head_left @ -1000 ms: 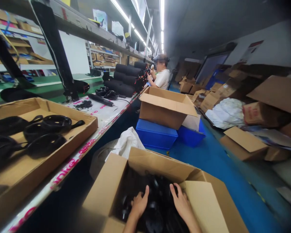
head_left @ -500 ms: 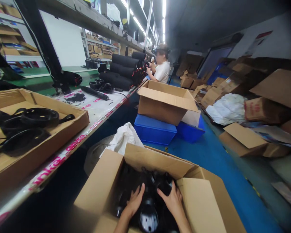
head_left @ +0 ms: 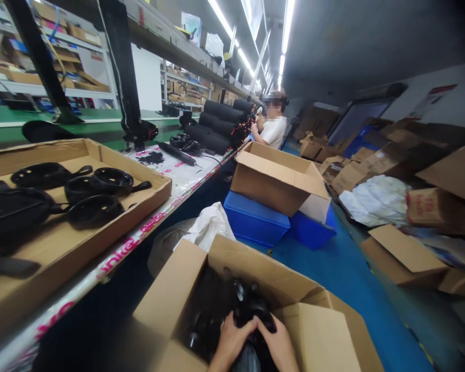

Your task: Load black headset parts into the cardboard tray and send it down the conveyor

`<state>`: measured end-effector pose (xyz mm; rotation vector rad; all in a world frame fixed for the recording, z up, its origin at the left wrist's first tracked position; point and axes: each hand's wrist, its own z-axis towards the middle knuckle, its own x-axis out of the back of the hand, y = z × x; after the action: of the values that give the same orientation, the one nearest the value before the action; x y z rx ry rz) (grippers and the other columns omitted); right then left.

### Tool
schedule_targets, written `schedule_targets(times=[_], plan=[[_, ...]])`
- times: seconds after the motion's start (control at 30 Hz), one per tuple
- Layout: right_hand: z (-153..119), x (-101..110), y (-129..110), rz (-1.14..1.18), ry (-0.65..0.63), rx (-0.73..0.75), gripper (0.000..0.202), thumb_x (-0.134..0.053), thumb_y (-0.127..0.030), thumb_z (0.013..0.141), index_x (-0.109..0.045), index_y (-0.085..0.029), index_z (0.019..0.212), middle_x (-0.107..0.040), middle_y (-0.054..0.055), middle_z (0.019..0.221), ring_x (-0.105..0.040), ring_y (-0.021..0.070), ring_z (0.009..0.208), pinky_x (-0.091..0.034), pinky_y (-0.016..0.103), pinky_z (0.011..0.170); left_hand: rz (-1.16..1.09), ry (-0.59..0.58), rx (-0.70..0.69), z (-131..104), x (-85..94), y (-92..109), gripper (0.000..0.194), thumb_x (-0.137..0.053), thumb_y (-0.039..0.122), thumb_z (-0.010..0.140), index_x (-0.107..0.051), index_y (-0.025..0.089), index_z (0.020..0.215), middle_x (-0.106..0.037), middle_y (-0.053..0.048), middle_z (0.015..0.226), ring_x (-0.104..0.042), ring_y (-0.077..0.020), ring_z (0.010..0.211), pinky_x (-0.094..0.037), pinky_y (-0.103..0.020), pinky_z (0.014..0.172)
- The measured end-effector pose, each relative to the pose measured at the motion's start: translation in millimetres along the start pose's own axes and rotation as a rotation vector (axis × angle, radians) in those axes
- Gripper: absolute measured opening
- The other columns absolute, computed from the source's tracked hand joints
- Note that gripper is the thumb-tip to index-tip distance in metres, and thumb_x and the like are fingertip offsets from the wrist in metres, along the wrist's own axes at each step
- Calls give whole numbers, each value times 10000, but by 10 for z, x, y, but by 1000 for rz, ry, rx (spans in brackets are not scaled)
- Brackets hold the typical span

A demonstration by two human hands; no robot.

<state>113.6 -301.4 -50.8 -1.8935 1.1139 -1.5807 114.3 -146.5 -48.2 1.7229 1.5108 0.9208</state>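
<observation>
Black parts: a dark, glossy heap filling the open cardboard box on the floor right below me; I hold one bunch of them between both hands, at the near side of the heap.
My left hand: fingers curled round the left side of that bunch, thumb side touching my other hand.
My right hand: closed on the right side of the same bunch, knuckles up.
Box: flaps folded outward, its right flap lying flat beside my right hand.
Cardboard tray: on the workbench to my left, holding black round pieces with thin tails.
White bag: crumpled just behind the box, against the bench.
Blue bins: farther along the floor, a second open carton resting on them.
Another person: seated well down the bench in a white shirt, hands up at dark rolls.
Right side: loose cartons scattered on the blue floor.
</observation>
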Motion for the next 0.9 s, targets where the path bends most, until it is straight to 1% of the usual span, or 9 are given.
schedule_targets(times=[0.17, 0.23, 0.33, 0.43, 0.57, 0.7, 0.77, 0.83, 0.9], plan=[[-36, -60, -277, 113, 157, -70, 182, -661, -327, 949, -691, -150, 979, -718, 29, 935, -679, 220, 948, -515, 403, 908, -97, 170, -71, -107, -3, 123, 149, -592, 279, 890, -632, 140, 929, -682, -22, 920, -645, -197, 938, -488, -414, 915], [-69, -75, -384, 180, 228, -98, 187, -671, -325, 943, -688, -143, 981, -717, 35, 955, -669, 228, 989, -504, 414, 926, -125, 223, -113, -155, -20, 170, 117, -588, 253, 888, -618, 145, 920, -668, -9, 868, -642, -185, 889, -489, -403, 893], [-137, -70, -525, 295, 317, -155, 192, -690, -317, 931, -684, -125, 921, -712, 24, 890, -681, 218, 932, -528, 398, 880, -168, 322, -170, -246, -49, 225, 129, -575, 228, 882, -596, 144, 978, -656, -25, 907, -627, -192, 916, -472, -418, 909], [-204, -33, -642, 427, 372, -210, 199, -705, -307, 921, -681, -111, 898, -702, 14, 841, -690, 204, 859, -553, 369, 819, -212, 429, -253, -347, -75, 276, 256, -588, 213, 838, -566, 134, 1080, -629, -75, 1055, -581, -225, 1045, -417, -458, 987], [-268, 16, -775, 579, 430, -217, 236, -715, -342, 909, -679, -119, 979, -713, 33, 930, -692, 211, 888, -564, 372, 814, -298, 490, -413, -459, -118, 374, 417, -544, 323, 795, -535, 87, 1139, -587, -158, 1154, -533, -271, 1131, -366, -483, 1043], [-350, 74, -923, 658, 488, -143, 342, -718, -401, 865, -670, -119, 1053, -718, 74, 1026, -693, 227, 933, -574, 380, 822, -405, 544, -469, -601, -165, 519, 512, -491, 419, 791, -513, 44, 1139, -557, -241, 1168, -516, -336, 1133, -358, -529, 1028], [-435, 145, -1017, 656, 514, -109, 477, -739, -483, 791, -672, -103, 1072, -719, 116, 1043, -691, 271, 963, -585, 401, 807, -462, 562, -497, -715, -182, 606, 494, -477, 434, 816, -499, 65, 1144, -554, -234, 1165, -524, -345, 1122, -366, -539, 1012], [-555, 246, -1129, 624, 534, -77, 574, -766, -557, 689, -703, -101, 1031, -723, 151, 1031, -673, 351, 1005, -591, 441, 795, -520, 579, -538, -851, -194, 710, 456, -454, 429, 849, -472, 105, 1169, -551, -209, 1183, -538, -336, 1125, -376, -535, 1014], [-692, 355, -1260, 575, 556, -1, 531, -784, -556, 625, -743, -139, 950, -711, 146, 1081, -606, 422, 1114, -560, 488, 884, -558, 601, -583, -993, -196, 837, 433, -444, 409, 865, -435, 150, 1212, -542, -190, 1233, -537, -331, 1169, -391, -522, 1030]])
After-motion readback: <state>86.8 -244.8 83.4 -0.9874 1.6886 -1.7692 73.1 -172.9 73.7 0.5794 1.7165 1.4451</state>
